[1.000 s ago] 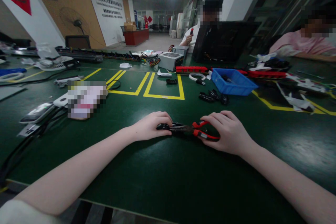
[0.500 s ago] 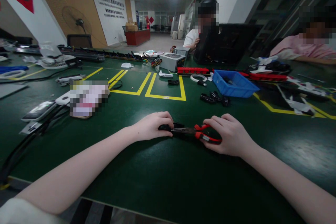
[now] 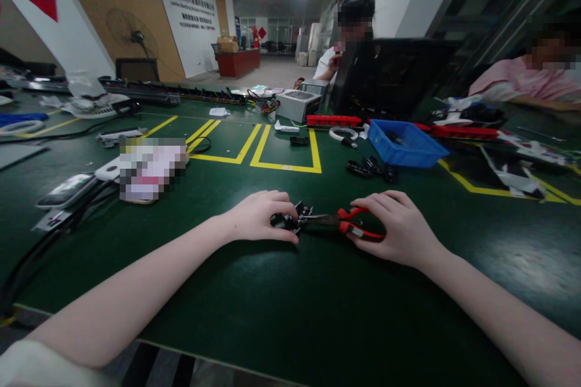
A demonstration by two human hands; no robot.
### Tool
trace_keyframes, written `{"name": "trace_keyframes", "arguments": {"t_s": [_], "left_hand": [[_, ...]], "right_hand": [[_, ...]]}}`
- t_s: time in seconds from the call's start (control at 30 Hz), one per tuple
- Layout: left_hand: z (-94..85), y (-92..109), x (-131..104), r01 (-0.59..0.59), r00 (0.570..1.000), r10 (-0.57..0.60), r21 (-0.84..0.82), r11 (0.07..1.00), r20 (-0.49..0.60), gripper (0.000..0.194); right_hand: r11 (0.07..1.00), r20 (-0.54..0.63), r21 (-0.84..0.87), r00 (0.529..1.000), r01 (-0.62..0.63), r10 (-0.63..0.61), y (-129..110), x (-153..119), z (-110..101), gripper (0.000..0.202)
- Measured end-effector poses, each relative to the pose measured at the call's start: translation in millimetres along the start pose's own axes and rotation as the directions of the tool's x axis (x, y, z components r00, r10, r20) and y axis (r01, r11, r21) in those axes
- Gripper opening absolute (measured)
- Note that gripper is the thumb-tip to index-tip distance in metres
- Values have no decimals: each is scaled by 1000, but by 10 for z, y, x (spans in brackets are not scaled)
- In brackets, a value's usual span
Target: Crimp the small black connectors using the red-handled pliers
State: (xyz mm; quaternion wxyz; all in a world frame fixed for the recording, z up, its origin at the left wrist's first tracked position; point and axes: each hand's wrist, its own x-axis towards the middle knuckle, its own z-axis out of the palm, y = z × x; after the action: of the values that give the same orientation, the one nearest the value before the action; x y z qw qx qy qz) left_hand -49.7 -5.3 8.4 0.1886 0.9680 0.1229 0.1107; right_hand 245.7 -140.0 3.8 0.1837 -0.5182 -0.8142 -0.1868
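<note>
Near the middle of the green table (image 3: 254, 296), my left hand (image 3: 261, 217) is closed around a small black part (image 3: 285, 221), its fingertips on the part's left side. My right hand (image 3: 397, 230) grips red-handled pliers (image 3: 354, 224) by the handles, which stand apart. The metal jaws point left and meet the right end of the black part, where small shiny bits show. Exactly what the jaws pinch is too small to tell.
Several black parts (image 3: 372, 169) lie before a blue bin (image 3: 406, 144). A grey metal box (image 3: 298, 104) stands further back. At left are a phone (image 3: 152, 172) and cables (image 3: 54, 242). Two people sit across the table, one behind a large black case (image 3: 394, 75).
The black part has turned in my left hand, and more of its right end shows. The pliers have shifted slightly to the right, their handles a little further apart.
</note>
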Motion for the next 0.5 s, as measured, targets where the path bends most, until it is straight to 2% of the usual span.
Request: {"name": "trace_keyframes", "arguments": {"t_s": [0.17,0.37,0.5], "left_hand": [[-6,24,-7,-2,1000,2,-29,1000,-3,41],[-10,32,0,12,1000,-12,-6,1000,-28,41],[-16,39,-6,35,992,-30,36,999,-127,45]], "right_hand": [[999,-79,-50,997,1,-5,24,-7,-20,44],[997,-94,-73,996,7,-14,24,-13,-18,45],[997,-87,-78,996,18,-25,26,-4,-7,47]]}}
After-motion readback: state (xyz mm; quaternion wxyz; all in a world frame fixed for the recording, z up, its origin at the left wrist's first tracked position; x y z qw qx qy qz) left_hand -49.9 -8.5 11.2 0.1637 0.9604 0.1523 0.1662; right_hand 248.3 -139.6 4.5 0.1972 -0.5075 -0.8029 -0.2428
